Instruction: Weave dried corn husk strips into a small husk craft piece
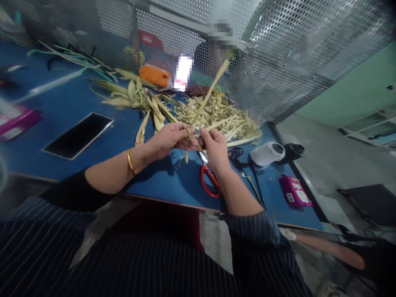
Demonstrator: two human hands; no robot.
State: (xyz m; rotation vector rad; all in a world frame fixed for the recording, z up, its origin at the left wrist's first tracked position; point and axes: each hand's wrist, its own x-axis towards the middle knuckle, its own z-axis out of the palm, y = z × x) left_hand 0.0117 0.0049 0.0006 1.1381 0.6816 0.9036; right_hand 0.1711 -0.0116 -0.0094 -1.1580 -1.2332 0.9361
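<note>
My left hand (176, 138) pinches a pale dried husk strip (212, 88), which rises away from my fingers towards the back of the table. A short end of strip hangs below the left fingers. My right hand (213, 146) is closed by its fingertips on the strip, close against the left hand. Where the strands cross is partly hidden by the fingers. Red-handled scissors (210, 181) lie under my right wrist, their blades partly covered. Beyond my hands lies a heap of dried husk shreds (229, 109), with wider husk leaves (136, 93) to its left.
On the blue table (167, 181) a dark phone (78, 134) lies to the left. White thread (267, 154) and black thread (293, 151) spools and a purple packet (295, 191) stand right. A perforated metal screen (278, 62) borders the back. Another person's arm (331, 247) shows lower right.
</note>
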